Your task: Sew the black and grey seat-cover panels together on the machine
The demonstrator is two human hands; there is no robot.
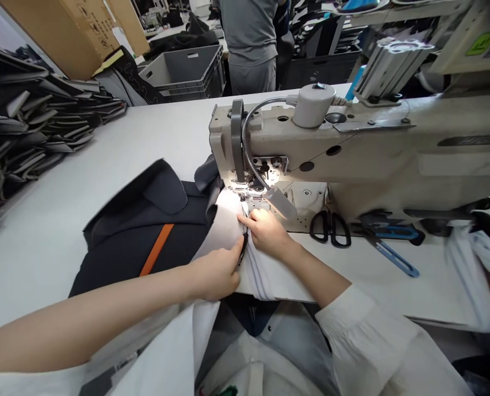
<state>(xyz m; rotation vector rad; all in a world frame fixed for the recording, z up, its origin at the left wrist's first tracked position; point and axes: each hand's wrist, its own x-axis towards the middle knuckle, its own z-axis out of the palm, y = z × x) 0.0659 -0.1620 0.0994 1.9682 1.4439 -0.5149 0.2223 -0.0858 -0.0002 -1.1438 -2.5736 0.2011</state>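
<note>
A dark navy fabric piece point(133, 247) with an orange stripe point(157, 249) and a pale underside point(224, 220) lies under the lit needle area of a sewing machine point(249, 137). My left hand point(217, 273) is closed on the near edge of this fabric, its fingertip pressed beside a narrow black strip point(244, 248). Just to the right, my right hand point(265, 231) has curled fingers on a white strip with blue stripes point(256, 269), the index fingertip touching the seam line. Both hands sit just in front of the presser foot, whose tip is partly lost in glare.
Black-handled scissors point(330, 225) and a blue-handled cutter point(393, 257) lie right of the hands. White striped cloth point(474, 269) rests at the far right. Stacked dark pieces point(30, 126) fill the left side. Behind the table are a grey crate point(183, 71) and a person point(251, 44).
</note>
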